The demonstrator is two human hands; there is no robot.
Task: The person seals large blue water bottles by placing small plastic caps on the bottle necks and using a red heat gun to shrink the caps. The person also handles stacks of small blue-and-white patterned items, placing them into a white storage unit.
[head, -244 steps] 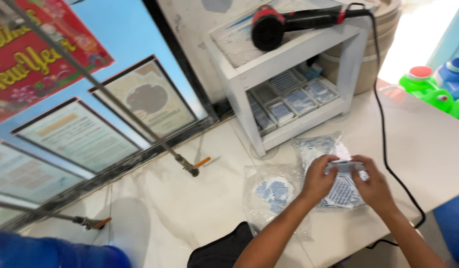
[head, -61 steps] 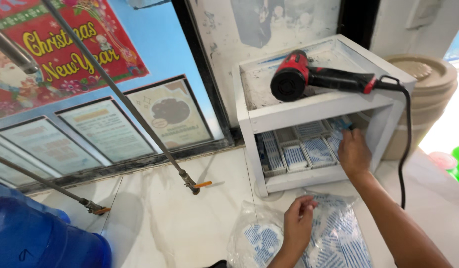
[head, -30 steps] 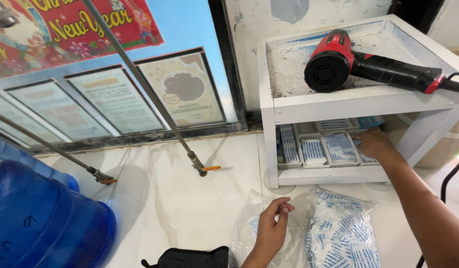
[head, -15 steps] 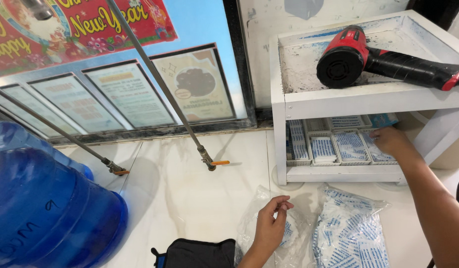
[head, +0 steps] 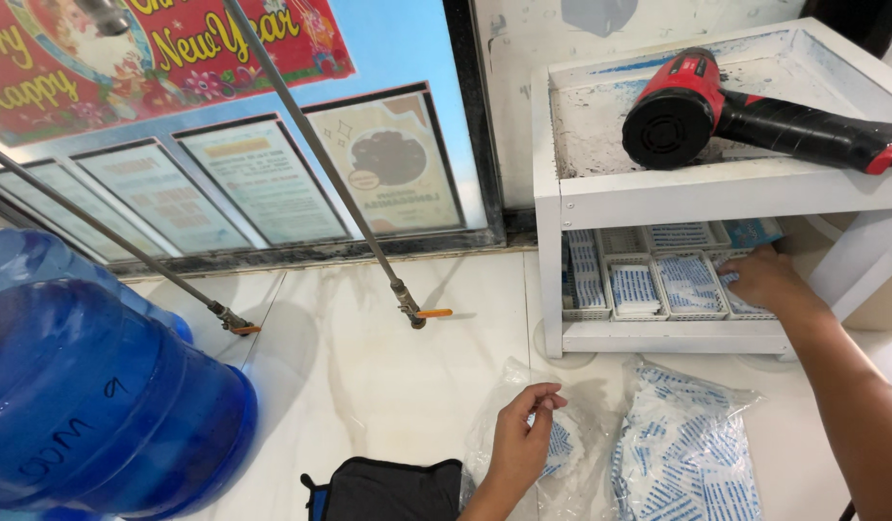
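Right hand (head: pixel 759 278) is curled on packets in a shelf basket (head: pixel 692 286); a plastic bag (head: pixel 552 449) is pinched by the left hand (head: pixel 523 439).

Both arms are bare as far as the picture shows, with no sleeve, cuff or glove on either. The left hand (head: pixel 525 439) has no ring, watch or band at the wrist, and its fingernails are short and unpainted. The right hand (head: pixel 766 280) and its forearm are likewise bare of watch or bracelet.
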